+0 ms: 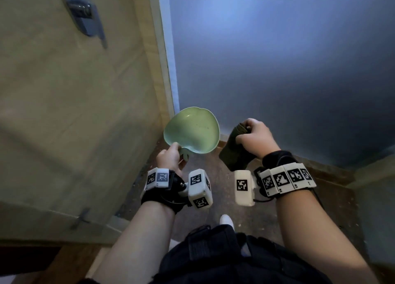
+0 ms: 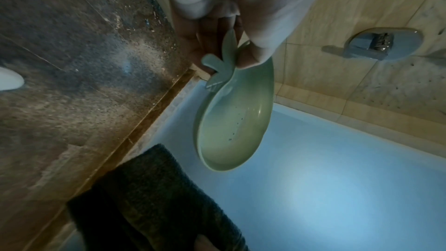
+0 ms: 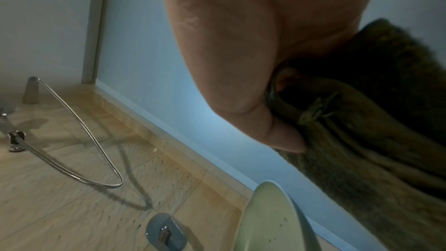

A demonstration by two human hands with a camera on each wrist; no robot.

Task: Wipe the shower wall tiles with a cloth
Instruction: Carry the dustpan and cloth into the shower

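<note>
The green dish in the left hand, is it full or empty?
Empty. The green dish shows a bare inside with only small dark specks; the left hand holds it by the handle.

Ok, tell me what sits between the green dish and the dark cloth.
Nothing. In the head view the gap between the green dish and the dark cloth shows only floor behind it; they hang side by side, apart.

1. We cannot see the right hand's [image 1: 255, 137] fingers; the dark green cloth [image 1: 235, 153] it grips hides them.
2. The green dish [image 3: 270, 220] runs off the right-wrist view's bottom edge.
3. The wall fitting [image 1: 84, 14] is blurred beyond telling.
</note>
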